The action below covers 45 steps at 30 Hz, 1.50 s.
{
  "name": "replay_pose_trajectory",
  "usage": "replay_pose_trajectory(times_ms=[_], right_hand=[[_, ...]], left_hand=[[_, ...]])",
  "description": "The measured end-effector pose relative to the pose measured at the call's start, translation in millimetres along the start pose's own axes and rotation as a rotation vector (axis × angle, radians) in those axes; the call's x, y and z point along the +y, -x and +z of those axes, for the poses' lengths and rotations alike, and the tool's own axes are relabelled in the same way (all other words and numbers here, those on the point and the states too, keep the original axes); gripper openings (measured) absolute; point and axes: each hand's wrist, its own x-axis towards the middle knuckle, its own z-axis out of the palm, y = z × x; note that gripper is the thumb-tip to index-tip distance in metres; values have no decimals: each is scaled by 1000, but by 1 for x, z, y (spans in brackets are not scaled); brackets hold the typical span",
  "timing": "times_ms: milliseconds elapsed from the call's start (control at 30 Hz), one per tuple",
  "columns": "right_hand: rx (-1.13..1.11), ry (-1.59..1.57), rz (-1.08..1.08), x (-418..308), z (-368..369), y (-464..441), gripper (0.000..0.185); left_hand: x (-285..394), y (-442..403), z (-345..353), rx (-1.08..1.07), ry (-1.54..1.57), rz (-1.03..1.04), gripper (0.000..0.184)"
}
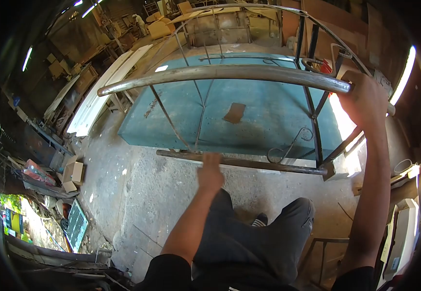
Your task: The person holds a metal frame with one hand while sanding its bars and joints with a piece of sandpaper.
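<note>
A welded metal frame (312, 116) of round pipes, thin rods and curled scrollwork stands in front of me, over a blue-green surface. My right hand (364, 99) is closed around the right end of its thick upper pipe (225, 72). Lower down, my left hand (210, 173) is closed on the long lower pipe (249, 162), left of its middle; the fingertips are hidden behind it. A scroll-shaped rod (288, 148) curls above the lower pipe's right part.
Behind the frame lies the large blue-green table or box (164, 116) with a brown patch. White boards (109, 87) lean at the left, near an open cardboard box (72, 173). A person (140, 24) is far back. Metal bars (324, 242) lie by my right leg.
</note>
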Motion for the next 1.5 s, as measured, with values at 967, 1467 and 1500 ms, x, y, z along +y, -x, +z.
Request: replay_pose_trajectory(times_ms=[967,1467,1500], right_hand=[[-31,-2,-14,4,2,0,22],[17,15,-18,14,13,-2,27],[19,20,-7,13,13,-2,27]], left_hand=[[33,5,24,-22,137,139,63],[9,3,21,70,241,202,67],[-9,0,-1,61,123,107,67]])
